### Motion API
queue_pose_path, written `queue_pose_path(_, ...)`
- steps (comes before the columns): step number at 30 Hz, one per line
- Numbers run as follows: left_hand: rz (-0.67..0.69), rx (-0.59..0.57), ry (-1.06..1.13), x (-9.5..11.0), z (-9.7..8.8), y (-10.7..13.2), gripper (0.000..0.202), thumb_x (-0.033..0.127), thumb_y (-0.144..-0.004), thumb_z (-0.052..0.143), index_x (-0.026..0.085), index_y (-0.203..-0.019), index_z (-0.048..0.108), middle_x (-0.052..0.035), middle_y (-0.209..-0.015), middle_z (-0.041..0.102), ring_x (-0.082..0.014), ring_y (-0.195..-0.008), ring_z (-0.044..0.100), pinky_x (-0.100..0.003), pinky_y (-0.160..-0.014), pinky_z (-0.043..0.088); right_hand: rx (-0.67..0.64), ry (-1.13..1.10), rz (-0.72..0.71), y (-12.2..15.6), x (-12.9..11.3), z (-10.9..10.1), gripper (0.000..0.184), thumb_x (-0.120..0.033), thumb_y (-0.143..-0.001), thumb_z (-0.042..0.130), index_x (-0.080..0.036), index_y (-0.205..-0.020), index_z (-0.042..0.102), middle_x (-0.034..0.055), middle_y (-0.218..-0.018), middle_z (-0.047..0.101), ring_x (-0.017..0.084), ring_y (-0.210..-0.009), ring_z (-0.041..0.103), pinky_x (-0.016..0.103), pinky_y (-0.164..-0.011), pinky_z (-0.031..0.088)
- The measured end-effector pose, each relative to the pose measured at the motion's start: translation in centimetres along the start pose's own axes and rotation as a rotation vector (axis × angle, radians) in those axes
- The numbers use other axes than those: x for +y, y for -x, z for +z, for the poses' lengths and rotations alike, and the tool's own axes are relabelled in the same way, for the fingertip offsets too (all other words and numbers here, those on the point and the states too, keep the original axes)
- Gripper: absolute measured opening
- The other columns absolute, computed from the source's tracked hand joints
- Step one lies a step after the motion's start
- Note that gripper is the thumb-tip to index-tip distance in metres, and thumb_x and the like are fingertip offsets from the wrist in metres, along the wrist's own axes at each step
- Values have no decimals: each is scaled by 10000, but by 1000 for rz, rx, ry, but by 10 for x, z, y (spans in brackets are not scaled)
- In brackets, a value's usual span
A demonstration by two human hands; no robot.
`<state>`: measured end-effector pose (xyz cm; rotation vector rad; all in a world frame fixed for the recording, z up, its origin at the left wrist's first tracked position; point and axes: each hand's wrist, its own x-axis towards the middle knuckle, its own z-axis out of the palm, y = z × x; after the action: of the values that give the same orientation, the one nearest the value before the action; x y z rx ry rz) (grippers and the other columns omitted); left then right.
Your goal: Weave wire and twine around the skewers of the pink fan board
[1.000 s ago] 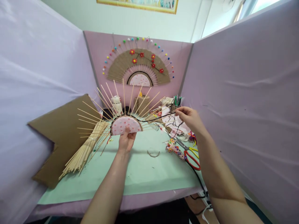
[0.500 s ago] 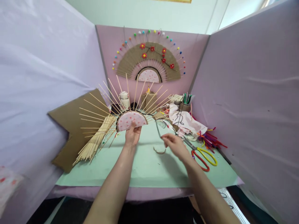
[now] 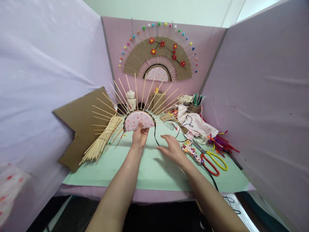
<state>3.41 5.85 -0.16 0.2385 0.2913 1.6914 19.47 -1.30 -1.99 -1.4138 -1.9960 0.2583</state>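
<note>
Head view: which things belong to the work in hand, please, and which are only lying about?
In use: pink half-disc, in left hand; black cord hanging from it, near right hand.
Untouched, seemingly lying about: scissors, pipe cleaners, stick bundle.

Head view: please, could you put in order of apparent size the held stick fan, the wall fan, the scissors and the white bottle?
1. Held stick fan and wall fan: similar spread, and the held one is nearer, so not ranked
2. Scissors
3. White bottle
</note>
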Motion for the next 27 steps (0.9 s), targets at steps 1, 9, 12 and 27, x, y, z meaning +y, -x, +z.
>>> queue_pose_path(1,-3,-8,-8,-1,0,0,111,93,-803,636,150,-897,622,-24,-850,713,-107,-834,669,-290,-897,517,61,-71,25,-5,1,-1,502,-432,-768,652,-167,-1186,571,149,-1214,593,282,-1140,520,430,-979,381)
queue_pose_path(9,-23,-30,-24,-2,1,2,86,104,-830,604,154,-896,626,-19,-847,714,-99,-813,669,-271,-881,522,103,-944,192,-38,-22,29,320,-445,-756,630,-196,-943,555,-9,-706,598,119,-619,564,262,-612,461)
queue_pose_path(12,-22,-22,-1,-2,2,3,89,102,-842,587,156,-905,618,-14,-844,715,-93,-816,669,-256,-877,521,40,-1128,323,-31,-19,35,321,-508,-793,552,-188,-797,562,-93,-495,347,52,-398,285,189,-400,242)
queue_pose_path(27,-32,42,-3,0,0,-1,116,122,-837,602,176,-938,618,-16,-902,717,-103,-871,669,-286,-916,508,63,-891,393,14,7,-54,366,-463,-740,650,-180,-958,567,-83,-549,410,65,-452,331,192,-422,268)
